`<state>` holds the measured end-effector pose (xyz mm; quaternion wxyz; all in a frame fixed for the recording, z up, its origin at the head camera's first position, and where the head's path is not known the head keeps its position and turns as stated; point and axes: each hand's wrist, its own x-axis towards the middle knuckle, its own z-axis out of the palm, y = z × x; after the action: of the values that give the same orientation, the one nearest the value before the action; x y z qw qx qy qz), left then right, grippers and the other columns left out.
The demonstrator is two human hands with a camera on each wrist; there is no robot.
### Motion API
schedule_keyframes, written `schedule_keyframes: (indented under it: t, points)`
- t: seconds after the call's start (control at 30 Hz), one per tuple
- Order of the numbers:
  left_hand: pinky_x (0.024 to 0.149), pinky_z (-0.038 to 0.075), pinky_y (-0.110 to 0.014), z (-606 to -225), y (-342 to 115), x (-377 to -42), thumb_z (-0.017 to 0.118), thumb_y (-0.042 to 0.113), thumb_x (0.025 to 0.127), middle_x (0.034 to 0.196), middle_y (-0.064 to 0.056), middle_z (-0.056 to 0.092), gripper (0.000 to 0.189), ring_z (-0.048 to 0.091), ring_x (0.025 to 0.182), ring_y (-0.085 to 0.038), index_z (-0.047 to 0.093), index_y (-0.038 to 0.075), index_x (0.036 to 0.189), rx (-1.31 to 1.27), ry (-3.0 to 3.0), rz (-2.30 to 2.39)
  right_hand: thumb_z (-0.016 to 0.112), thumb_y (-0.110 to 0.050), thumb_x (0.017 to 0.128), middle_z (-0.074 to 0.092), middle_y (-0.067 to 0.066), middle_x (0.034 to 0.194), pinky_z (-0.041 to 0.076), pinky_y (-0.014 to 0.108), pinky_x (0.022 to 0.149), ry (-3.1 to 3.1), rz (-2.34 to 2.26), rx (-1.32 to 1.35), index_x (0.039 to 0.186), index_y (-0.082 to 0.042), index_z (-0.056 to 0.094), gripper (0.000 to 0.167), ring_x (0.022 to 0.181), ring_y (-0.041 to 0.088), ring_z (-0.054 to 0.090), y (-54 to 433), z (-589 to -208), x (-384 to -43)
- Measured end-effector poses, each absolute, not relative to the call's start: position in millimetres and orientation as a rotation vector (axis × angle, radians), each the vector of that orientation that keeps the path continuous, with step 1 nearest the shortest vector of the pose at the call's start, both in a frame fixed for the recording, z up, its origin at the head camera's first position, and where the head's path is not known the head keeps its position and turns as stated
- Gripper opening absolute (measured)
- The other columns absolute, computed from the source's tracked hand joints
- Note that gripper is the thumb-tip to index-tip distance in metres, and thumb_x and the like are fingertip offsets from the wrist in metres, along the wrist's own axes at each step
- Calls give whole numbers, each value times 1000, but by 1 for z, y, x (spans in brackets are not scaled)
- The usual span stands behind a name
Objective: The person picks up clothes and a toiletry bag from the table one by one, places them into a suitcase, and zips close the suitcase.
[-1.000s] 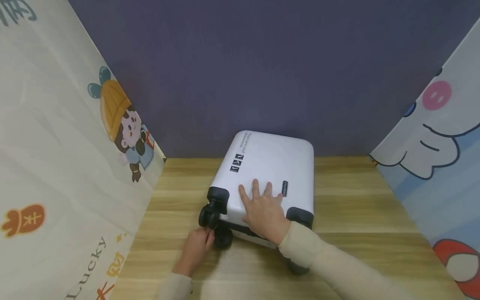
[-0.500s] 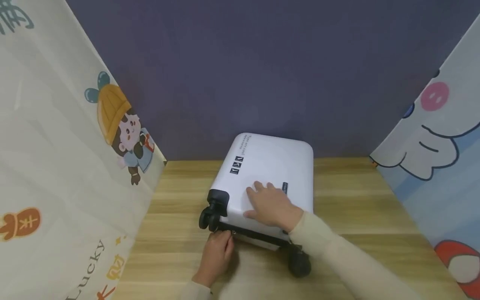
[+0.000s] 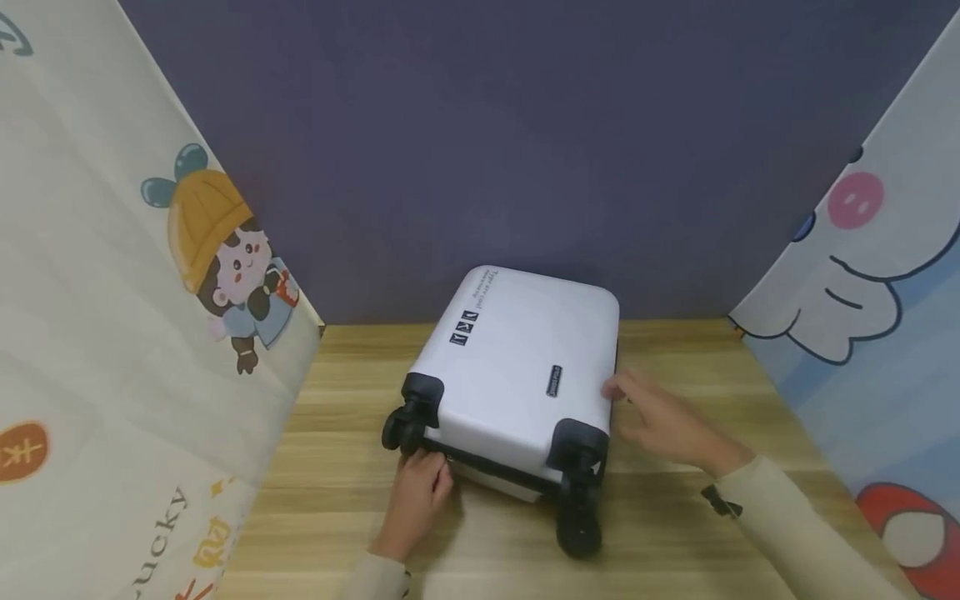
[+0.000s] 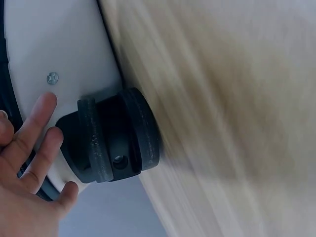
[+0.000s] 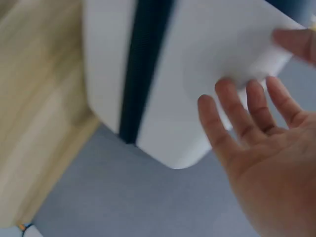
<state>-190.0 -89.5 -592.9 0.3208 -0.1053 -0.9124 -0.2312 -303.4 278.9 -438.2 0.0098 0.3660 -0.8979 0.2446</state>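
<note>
A white hard-shell suitcase [image 3: 517, 358] lies flat, its black casters toward me. My left hand [image 3: 416, 496] is at the black zipper [image 3: 495, 462] along the near side, beside the left caster [image 3: 405, 427]. Thumb and forefinger pinch at the zipper pull, mostly hidden by the fingers; in the left wrist view the other fingers [image 4: 42, 118] are spread by a lower caster [image 4: 116, 136]. My right hand [image 3: 667, 417] is at the suitcase's right side, fingertips by its edge. In the right wrist view its fingers [image 5: 242, 111] are loosely extended beside the white shell, holding nothing.
The suitcase rests on a wood-grain surface [image 3: 697, 375] against a dark blue-grey back wall [image 3: 480, 150]. Cartoon-printed panels flank it, a left panel [image 3: 82, 275] and a right panel [image 3: 915, 350]. A right caster [image 3: 579, 508] sticks out toward me.
My right hand has left the suitcase's top and moved right to its side. My left hand has shifted from the left caster to the zipper just right of it.
</note>
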Motion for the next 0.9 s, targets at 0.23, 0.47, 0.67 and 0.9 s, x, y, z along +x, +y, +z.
schedule_keyframes:
  t: [0.23, 0.47, 0.67, 0.9]
  points:
    - [76, 43, -42, -593, -106, -197, 66, 7, 82, 66, 9, 44, 28, 48, 71, -14, 44, 18, 68, -279, -2379, -620, 94, -31, 67, 60, -13, 96, 55, 34, 79, -2533, 428, 1281, 90, -24, 64, 38, 91, 6, 58, 277, -470, -289]
    - [77, 46, -48, -593, -119, -194, 66, 7, 84, 66, 8, 45, 30, 49, 74, -16, 43, 18, 68, -277, -2404, -624, 98, -37, 56, 62, 3, 118, 53, 44, 89, -2165, 202, 1477, 112, -25, 72, 63, 105, 23, 58, 245, -468, -261]
    - [78, 48, -52, -594, -138, -184, 67, 8, 85, 66, 9, 44, 30, 50, 74, -16, 44, 18, 68, -328, -2421, -627, 100, -38, 52, 55, 5, 142, 47, 49, 107, -2175, 69, 1617, 115, -34, 74, 68, 124, 29, 54, 205, -473, -242]
    - [81, 48, -55, -599, -157, -170, 65, 8, 84, 65, 9, 44, 30, 51, 73, -17, 43, 18, 67, -377, -2407, -648, 99, -48, 39, 59, 5, 130, 48, 46, 101, -2088, 43, 1540, 95, -24, 68, 69, 112, 26, 55, 174, -484, -218]
